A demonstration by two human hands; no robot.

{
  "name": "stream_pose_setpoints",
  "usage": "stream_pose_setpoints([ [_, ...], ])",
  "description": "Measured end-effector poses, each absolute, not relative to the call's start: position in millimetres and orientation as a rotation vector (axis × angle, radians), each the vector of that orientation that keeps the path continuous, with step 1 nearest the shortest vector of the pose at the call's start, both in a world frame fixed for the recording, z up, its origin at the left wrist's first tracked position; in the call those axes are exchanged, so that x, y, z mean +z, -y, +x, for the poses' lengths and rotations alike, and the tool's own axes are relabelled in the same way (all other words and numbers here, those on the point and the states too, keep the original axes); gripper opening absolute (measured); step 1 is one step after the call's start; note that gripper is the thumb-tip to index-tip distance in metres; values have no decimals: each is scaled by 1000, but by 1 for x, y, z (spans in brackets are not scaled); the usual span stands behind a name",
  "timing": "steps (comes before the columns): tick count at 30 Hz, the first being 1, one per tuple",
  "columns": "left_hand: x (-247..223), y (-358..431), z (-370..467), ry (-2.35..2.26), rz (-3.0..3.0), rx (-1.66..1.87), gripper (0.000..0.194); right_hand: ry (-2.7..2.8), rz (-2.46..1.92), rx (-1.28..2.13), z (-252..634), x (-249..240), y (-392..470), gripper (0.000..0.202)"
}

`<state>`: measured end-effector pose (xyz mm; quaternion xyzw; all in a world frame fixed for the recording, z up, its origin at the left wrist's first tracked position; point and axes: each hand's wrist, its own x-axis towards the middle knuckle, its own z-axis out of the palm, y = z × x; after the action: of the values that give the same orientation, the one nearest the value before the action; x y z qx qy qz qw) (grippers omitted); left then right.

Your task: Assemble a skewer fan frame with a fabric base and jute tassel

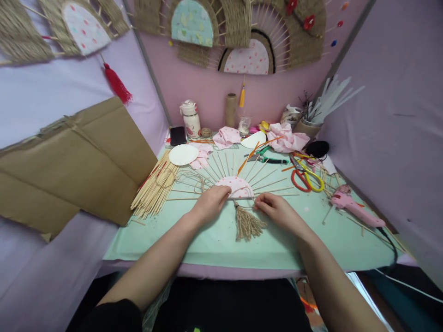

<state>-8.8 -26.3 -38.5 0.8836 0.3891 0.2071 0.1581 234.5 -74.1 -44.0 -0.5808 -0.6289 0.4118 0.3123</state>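
My right hand (275, 210) pinches twine (247, 207) by the tassel (247, 224), needing gentle tension; my left hand (212, 203) touches the fan (238, 184) (grip unclear).

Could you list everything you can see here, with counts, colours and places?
Fan: 1, pink-centred, mid-table
Tassel: 1, tan, before fan
Stick bundle: 1, straw, left
Cardboard: folded, brown, far left
Discs: 1 round, 1 half, white, behind fan
Cloths: several, pink, back
Bottle: 1, white, back left
Tube: 1, brown, back
Cutter: 1, green-black, right
Scissors: 2, red, yellow, right
Glue gun: 1, pink, far right
Wall fans: several, tan, above
Small clutter: uncountable
Hands: 2, at fan
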Motion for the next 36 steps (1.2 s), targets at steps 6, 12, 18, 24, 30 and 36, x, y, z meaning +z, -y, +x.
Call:
stream_pose_setpoints([
  [6,-44,27,-15,-1078,2574,594,23,1654,-1556,1118,212,-47,63,14],
  [12,-46,38,-8,-1142,2598,585,6,1608,-1548,1155,198,-49,61,18],
  [18,-48,38,-2,-1167,2671,467,13,1644,-1584,1079,198,-47,61,21],
  [24,-47,40,-8,-1105,2742,356,17,1670,-1771,729,212,-35,49,35],
  [30,-44,39,-14,-1166,2723,313,24,1862,-1751,557,207,-37,40,2],
  [36,-42,37,-28,-1198,2766,230,26,1961,-1706,439,207,-42,55,13],
])
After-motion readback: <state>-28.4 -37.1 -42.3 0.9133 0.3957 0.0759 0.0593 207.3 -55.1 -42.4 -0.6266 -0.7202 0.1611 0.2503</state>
